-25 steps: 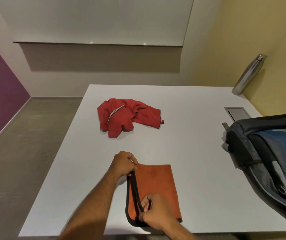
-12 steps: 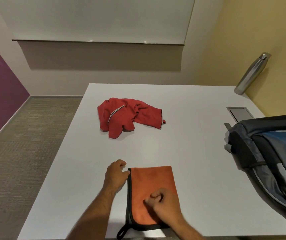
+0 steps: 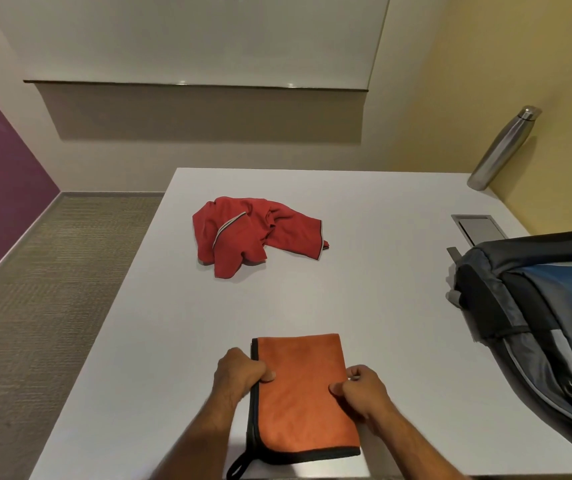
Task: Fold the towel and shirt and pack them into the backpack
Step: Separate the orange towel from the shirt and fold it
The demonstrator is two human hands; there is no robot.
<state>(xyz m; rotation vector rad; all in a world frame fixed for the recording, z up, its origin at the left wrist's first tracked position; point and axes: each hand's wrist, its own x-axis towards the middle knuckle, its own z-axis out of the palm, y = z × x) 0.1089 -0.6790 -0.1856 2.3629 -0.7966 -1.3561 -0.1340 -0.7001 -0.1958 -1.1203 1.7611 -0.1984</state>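
— Where are you in the job?

— I'd say the folding of the towel (image 3: 300,393) is nearly finished. It lies as a flat orange rectangle at the near edge of the table (image 3: 364,299), its black loop hanging over that edge. My left hand (image 3: 239,374) pinches its black-trimmed left side, thumb on top. My right hand (image 3: 360,389) pinches the right side, fingers curled at the fold.

— And next?

— Either one more fold or lifting it. To me it looks compact enough to carry to the backpack (image 3: 541,327), which lies at the right edge, well apart from both hands. I cannot tell whether its opening is unzipped.

— The shirt?

— The shirt (image 3: 250,233) is not yet folded, crumpled toward the far left of the table, well beyond my hands.
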